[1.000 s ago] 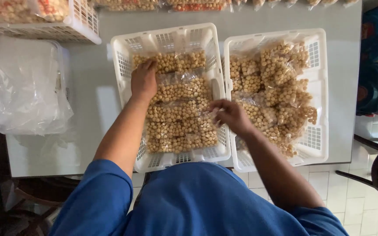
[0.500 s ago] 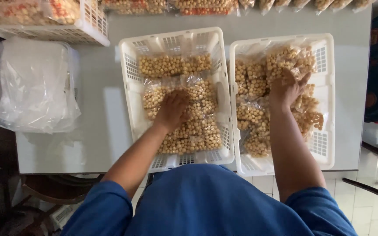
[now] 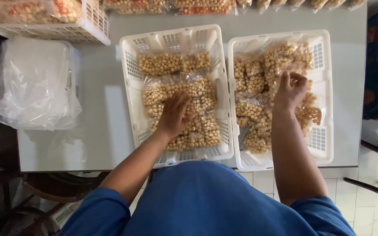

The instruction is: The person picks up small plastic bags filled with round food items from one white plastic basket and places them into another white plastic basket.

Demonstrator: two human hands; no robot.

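From the head view, the only one I had, my left hand [image 3: 174,114] lay flat, fingers spread and holding nothing, on the clear bags of pale round snack balls [image 3: 180,98] packed in the left white basket [image 3: 130,65]. My right hand [image 3: 290,89] was in the right white basket [image 3: 322,94], fingers curled shut on the top of a loose snack bag [image 3: 285,59] in the heap there. I judged the risks to be these: the thin plastic could tear or slip out of that pinch, spilling balls among the bags; the bags leaning beside it could slide as it came up; and my flat palm could crush the brittle balls if I leaned on it. Both baskets sat on the grey counter [image 3: 101,122] with their near ends at its edge, so a hard tug could drag one off. I counted two baskets before me, a third basket [image 3: 66,32] at the far left corner, one bundle of empty clear bags [image 3: 33,83] on the left, and three or four layered rows in the left basket; the heaped bags I could not count.
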